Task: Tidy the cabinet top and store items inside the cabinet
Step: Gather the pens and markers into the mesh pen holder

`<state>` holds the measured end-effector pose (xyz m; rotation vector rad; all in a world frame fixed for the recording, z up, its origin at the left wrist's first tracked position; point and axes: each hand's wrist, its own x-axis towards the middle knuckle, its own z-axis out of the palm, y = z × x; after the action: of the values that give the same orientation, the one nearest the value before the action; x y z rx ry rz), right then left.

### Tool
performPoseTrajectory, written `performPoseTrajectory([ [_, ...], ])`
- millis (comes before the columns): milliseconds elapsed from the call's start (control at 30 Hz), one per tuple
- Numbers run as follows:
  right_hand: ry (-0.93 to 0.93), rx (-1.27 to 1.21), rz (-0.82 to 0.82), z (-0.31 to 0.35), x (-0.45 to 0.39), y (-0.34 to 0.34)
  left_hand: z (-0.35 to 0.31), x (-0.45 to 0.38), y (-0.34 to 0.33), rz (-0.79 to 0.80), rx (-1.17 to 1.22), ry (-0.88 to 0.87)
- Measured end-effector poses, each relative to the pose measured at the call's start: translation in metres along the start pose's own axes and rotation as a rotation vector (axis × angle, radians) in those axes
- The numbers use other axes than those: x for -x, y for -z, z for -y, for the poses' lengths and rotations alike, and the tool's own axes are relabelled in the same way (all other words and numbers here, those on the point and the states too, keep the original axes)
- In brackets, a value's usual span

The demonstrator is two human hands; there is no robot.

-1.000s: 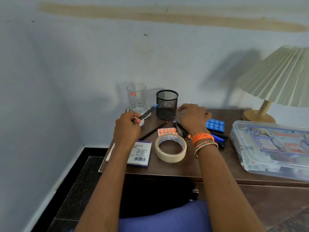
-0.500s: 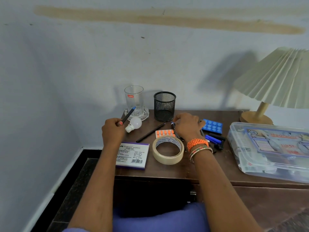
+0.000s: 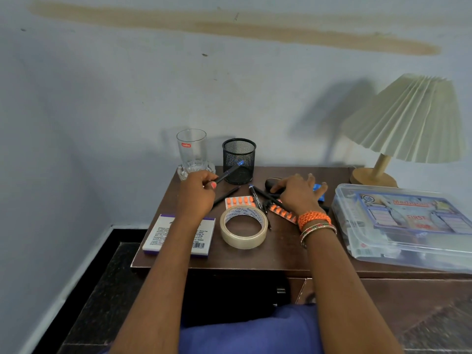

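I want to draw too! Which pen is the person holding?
The blue-capped pen in the left hand, pointing toward the mesh cup. The others lie on the cabinet top.

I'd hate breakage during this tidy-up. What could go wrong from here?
The left hand holds a pen close to the drinking glass; a careless swing might knock it over. The right hand reaches over loose pens and pill strips, which might be swept off.
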<state>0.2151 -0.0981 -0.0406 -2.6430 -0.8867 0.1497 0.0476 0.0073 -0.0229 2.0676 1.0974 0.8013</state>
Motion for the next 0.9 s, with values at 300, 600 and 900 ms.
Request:
performPoseTrajectory([
  [300, -0.036, -0.023, -0.039, 0.001, -0.011, -0.010, -0.010, 0.005, -0.003, 0.005, -0.100, -0.019],
  [600, -0.019, -0.012, -0.032, 0.004, -0.016, -0.017, -0.010, 0.004, -0.007, 0.037, -0.120, -0.028],
  [900, -0.002, -0.262, -0.179, 0.006, -0.012, -0.004, -0.006, -0.001, -0.013, 0.061, -0.047, -0.026],
])
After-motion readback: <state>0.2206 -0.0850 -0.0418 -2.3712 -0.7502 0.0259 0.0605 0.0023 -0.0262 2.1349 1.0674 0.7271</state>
